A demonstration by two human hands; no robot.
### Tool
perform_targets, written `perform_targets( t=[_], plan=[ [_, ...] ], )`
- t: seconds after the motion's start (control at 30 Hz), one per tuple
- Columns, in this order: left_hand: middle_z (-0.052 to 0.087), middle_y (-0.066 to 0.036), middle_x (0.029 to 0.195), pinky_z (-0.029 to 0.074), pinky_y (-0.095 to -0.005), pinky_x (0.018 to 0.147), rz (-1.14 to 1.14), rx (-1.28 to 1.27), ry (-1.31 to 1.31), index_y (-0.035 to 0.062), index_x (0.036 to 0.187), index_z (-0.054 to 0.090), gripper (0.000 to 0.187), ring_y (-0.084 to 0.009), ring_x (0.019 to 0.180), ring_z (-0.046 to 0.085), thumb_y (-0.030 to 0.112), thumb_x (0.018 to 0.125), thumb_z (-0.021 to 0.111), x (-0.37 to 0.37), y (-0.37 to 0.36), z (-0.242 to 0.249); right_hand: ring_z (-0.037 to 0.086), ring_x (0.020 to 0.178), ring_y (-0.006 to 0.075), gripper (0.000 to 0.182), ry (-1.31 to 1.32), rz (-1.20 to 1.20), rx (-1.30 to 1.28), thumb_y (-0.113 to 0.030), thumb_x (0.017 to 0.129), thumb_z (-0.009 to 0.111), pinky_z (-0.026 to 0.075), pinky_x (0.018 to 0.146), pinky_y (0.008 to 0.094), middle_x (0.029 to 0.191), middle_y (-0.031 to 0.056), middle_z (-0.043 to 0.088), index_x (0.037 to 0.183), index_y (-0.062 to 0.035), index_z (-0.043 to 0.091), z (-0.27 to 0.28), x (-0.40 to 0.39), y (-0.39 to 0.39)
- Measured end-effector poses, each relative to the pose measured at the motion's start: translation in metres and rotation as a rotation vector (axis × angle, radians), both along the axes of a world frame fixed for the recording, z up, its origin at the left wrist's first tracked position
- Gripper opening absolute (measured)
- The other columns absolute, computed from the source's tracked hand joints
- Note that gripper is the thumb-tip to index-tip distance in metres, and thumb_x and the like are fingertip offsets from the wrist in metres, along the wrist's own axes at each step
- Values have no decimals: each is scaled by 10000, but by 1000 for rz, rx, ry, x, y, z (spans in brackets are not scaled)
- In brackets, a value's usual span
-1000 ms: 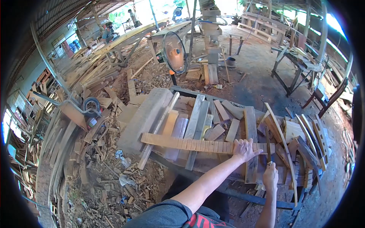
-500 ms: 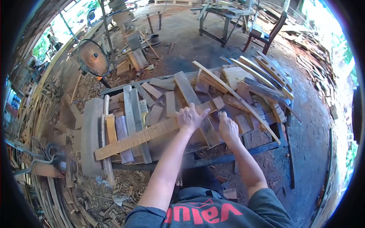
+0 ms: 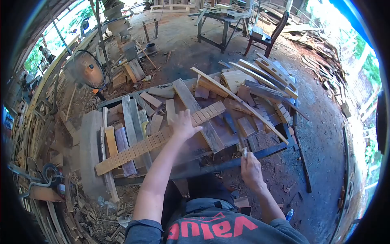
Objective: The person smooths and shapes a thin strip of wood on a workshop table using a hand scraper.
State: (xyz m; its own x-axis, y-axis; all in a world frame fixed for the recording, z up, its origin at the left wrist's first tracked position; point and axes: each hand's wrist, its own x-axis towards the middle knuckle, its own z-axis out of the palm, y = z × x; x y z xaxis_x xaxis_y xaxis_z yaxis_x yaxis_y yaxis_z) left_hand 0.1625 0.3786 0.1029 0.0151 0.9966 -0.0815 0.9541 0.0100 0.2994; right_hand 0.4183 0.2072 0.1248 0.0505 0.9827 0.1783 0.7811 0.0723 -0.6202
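A long wooden strip [image 3: 140, 149] with many crosswise cuts lies slanted over several boards on a low workbench [image 3: 227, 166]. My left hand [image 3: 185, 126] is on the strip right of its middle, fingers curled over the far edge and thumb pointing right. Near the bench's front edge, my right hand [image 3: 252, 173] is closed round a slim tool [image 3: 244, 152] whose thin end points up and away; its exact kind is unclear. Under the strip runs a wide diagonal board [image 3: 199, 114]. A dark bar-like object [image 3: 229, 122] lies right of that board.
Loose wood pieces [image 3: 264, 89] are heaped at the bench's right. A fan [image 3: 89, 69] stands beyond its left corner. Farther back are a table [image 3: 223, 15] and a chair [image 3: 264, 36]. Scraps cover the ground at left. A distant person [image 3: 46, 53] is at upper left.
My right hand has moved back toward me from beside the strip to the front edge, with the slim tool now showing. My left hand stays on the strip. The whole view has shifted slightly.
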Motion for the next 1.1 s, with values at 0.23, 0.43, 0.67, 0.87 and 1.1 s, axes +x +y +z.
perform_targets(
  t=[0.23, 0.43, 0.67, 0.87, 1.1],
  plan=[
    [382, -183, 1413, 220, -625, 1058, 91, -136, 65, 85, 1383, 324, 975, -392, 1292, 379, 487, 629, 795, -20, -12, 6, 601, 681, 448, 195, -48, 132, -132, -220, 954, 461, 475, 613, 543, 811, 240, 598, 927, -27, 446, -19, -58, 28],
    [626, -190, 1115, 376, -593, 931, 64, -80, 14, 53, 1137, 537, 588, -376, 1107, 571, 343, 677, 760, -32, -8, -12, 621, 681, 440, 177, -117, 189, -111, -203, 946, 461, 497, 605, 529, 821, 242, 602, 949, -29, 431, -35, -82, 38],
    [658, -162, 1005, 418, -563, 853, 117, 50, 73, 70, 1020, 573, 311, -353, 1000, 623, 149, 723, 621, -26, -11, -13, 630, 716, 444, 143, -196, 114, -224, -156, 934, 431, 513, 642, 525, 845, 251, 599, 957, -14, 429, -38, -92, 44],
    [666, -161, 963, 442, -539, 833, 114, 77, 100, 65, 1022, 565, 336, -348, 974, 636, 176, 721, 664, -26, -14, -6, 635, 792, 450, 148, -186, 156, -222, -118, 913, 409, 514, 695, 515, 900, 281, 612, 1001, -3, 441, -29, -107, 80],
    [662, -130, 936, 415, -557, 838, 140, 98, 107, 91, 989, 578, 228, -327, 982, 626, 156, 771, 585, -25, -9, -25, 618, 794, 474, 174, -103, 190, -221, -116, 906, 390, 483, 710, 545, 844, 290, 620, 1022, 1, 446, -29, -137, 134]
  ],
)
